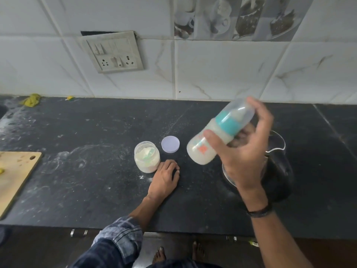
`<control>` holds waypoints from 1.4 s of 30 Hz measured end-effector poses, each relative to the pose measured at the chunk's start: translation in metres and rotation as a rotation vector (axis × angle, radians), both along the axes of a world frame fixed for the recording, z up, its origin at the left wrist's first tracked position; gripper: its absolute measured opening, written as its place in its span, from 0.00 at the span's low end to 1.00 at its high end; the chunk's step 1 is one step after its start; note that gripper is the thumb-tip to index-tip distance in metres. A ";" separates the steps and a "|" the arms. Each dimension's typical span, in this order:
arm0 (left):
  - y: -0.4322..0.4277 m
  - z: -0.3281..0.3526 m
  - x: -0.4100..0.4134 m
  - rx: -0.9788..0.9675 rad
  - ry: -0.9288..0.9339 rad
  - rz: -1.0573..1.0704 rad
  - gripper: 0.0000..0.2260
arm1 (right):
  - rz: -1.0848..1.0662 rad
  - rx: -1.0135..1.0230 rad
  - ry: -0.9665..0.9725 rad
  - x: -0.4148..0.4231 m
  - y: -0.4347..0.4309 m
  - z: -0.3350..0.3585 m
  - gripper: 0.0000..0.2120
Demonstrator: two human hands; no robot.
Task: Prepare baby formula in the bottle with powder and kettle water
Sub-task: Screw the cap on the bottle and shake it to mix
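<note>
My right hand (241,151) grips a baby bottle (204,147) in the air above the counter, tilted with its capped top pointing up and to the right. The bottle holds milky white liquid and has a teal collar under a clear cap. My left hand (164,176) rests flat on the black counter (96,171), fingers apart, just right of an open jar of white powder (147,156) with a pale green scoop inside. The jar's round lid (170,144) lies on the counter behind my left hand. A glass kettle (276,163) stands under my right hand, partly hidden by it.
A wooden cutting board (15,175) lies at the counter's left edge. A yellow cloth (31,100) sits at the back left by the tiled wall. A switch and socket panel (112,52) hangs on the wall. Spilled powder dusts the counter by the jar.
</note>
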State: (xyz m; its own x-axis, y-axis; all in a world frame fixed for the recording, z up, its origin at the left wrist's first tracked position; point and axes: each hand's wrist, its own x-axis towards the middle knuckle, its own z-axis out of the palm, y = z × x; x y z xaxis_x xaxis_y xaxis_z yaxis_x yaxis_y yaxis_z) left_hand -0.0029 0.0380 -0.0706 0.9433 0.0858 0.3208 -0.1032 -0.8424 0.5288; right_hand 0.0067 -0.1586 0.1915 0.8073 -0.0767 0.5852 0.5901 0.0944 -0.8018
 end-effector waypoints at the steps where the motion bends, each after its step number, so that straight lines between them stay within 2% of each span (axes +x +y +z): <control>1: 0.000 0.000 -0.001 -0.003 0.004 -0.004 0.03 | 0.008 -0.015 -0.013 -0.006 0.001 -0.001 0.41; 4: -0.001 0.001 0.000 0.001 -0.009 0.002 0.03 | -0.159 0.086 -0.211 -0.012 -0.004 0.006 0.38; 6: -0.001 -0.001 0.001 0.001 -0.009 0.005 0.03 | -0.270 0.041 -0.305 -0.011 -0.005 0.008 0.40; 7: -0.001 -0.001 0.000 0.000 -0.003 0.004 0.03 | -0.265 -0.019 -0.284 -0.005 -0.005 -0.001 0.42; 11: -0.001 -0.001 0.000 -0.007 0.005 0.002 0.03 | -0.035 -0.371 0.070 0.022 0.000 -0.066 0.41; 14: -0.001 0.000 0.000 -0.005 0.006 0.001 0.03 | -0.021 -0.637 0.110 0.031 0.004 -0.108 0.39; 18: 0.000 0.000 0.000 0.000 0.002 0.000 0.03 | 0.029 -0.777 0.203 0.033 0.008 -0.140 0.38; 26: 0.000 0.001 -0.001 0.002 -0.004 -0.006 0.03 | 0.040 -0.953 0.253 0.035 0.011 -0.172 0.38; 31: 0.000 0.001 -0.001 0.003 -0.009 -0.005 0.03 | 0.044 -0.963 0.273 0.033 0.008 -0.179 0.38; 37: 0.000 0.002 -0.001 0.002 -0.008 -0.002 0.03 | 0.085 -1.020 0.398 0.039 0.009 -0.175 0.49; 42: 0.000 0.002 -0.001 -0.010 -0.003 -0.003 0.03 | 0.105 -1.114 0.446 0.050 0.013 -0.151 0.46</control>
State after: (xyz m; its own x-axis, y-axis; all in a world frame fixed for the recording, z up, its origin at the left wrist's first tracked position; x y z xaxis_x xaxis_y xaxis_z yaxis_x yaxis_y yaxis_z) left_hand -0.0039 0.0376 -0.0691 0.9426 0.0863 0.3225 -0.1072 -0.8367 0.5371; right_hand 0.0563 -0.1459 0.0405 0.9273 0.3718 -0.0440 0.2714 -0.7485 -0.6050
